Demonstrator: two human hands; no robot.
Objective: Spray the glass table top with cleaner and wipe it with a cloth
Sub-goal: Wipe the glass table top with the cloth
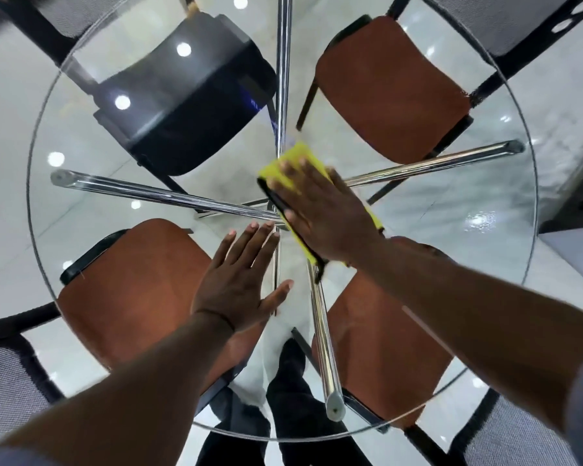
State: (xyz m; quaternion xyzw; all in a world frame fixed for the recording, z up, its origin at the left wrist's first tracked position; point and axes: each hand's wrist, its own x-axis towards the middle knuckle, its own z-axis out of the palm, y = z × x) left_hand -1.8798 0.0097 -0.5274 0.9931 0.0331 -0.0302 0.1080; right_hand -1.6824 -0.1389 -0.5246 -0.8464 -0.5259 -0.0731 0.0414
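Note:
A round glass table top (495, 230) fills the view, with chrome legs (155, 193) crossing beneath its middle. A yellow cloth (295, 164) with a dark edge lies on the glass near the centre. My right hand (323, 216) presses flat on the cloth, fingers straight and spread. My left hand (239, 280) rests flat on the bare glass just left of and nearer than the cloth, fingers straight. No spray bottle is in view.
Four chairs stand under the glass: brown seats at far right (391, 92), near left (125, 290) and near right (381, 361), a black seat (189, 95) at far left. Mesh chair backs ring the table's edge. The floor is glossy white tile.

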